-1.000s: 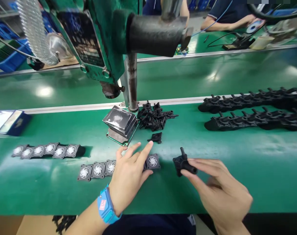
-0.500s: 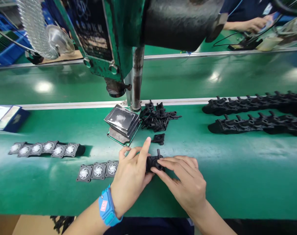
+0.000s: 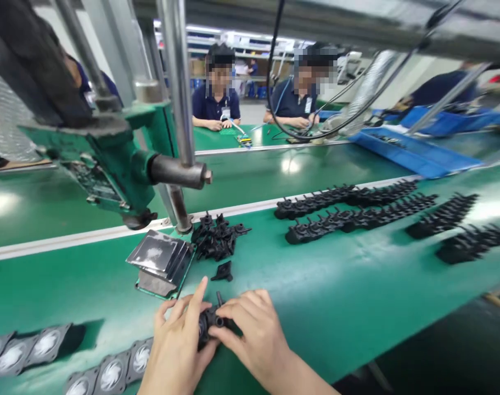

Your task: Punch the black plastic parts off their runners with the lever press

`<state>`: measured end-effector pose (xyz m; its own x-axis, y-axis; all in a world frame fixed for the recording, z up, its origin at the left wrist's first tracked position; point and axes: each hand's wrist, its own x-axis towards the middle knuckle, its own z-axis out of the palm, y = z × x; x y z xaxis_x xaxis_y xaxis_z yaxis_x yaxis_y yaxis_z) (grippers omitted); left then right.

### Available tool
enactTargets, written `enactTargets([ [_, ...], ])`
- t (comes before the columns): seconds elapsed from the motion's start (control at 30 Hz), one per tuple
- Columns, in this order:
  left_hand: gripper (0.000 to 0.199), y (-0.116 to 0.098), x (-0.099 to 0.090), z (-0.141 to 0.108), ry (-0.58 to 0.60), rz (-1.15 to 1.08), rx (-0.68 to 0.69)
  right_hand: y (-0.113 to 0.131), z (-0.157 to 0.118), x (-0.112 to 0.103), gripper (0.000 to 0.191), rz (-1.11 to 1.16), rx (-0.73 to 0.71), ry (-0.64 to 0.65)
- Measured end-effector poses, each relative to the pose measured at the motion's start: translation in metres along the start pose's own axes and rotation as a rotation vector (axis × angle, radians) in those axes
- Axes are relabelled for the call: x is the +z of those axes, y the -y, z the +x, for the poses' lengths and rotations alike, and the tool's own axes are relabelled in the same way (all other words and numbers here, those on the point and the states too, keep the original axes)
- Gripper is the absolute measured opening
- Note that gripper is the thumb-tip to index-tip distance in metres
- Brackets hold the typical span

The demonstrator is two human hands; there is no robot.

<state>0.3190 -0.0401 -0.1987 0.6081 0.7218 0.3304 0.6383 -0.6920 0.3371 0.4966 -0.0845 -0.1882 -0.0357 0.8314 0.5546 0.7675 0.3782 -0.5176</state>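
Observation:
My left hand (image 3: 179, 332) is curled round the near end of a row of grey square parts with white swirl-vaned wheels (image 3: 111, 375), its index finger raised. At that end sits a black plastic pump housing (image 3: 217, 317) with short pipe stubs. My right hand (image 3: 253, 329) pinches this housing between thumb and fingers from the right, and my left thumb and fingers press its left side. My palm hides part of the row. Just beyond my hands lies a single loose black part (image 3: 222, 271), near a heap of similar black parts (image 3: 217, 237).
A green press (image 3: 110, 164) with a steel column stands over a stacked metal block (image 3: 157, 258). Rows of black housings (image 3: 327, 226) run along the right. Another wheel row (image 3: 17, 354) lies left. Two co-workers sit across the bench, near a blue tray (image 3: 414, 153).
The view has swung up and to the right, bringing co-workers and more rows of housings into sight. Both hands keep their hold on the black pump housing.

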Motion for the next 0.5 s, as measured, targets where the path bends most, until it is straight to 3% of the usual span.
enactTargets([
  [0.17,0.037,0.015,0.002,0.000,-0.023,0.123,0.151,-0.001,-0.003,-0.002,0.021,-0.067,0.037,0.094],
  [0.5,0.035,0.004,-0.007,0.007,0.036,0.102,0.112,0.000,-0.006,0.004,0.022,-0.057,0.060,0.075],
])
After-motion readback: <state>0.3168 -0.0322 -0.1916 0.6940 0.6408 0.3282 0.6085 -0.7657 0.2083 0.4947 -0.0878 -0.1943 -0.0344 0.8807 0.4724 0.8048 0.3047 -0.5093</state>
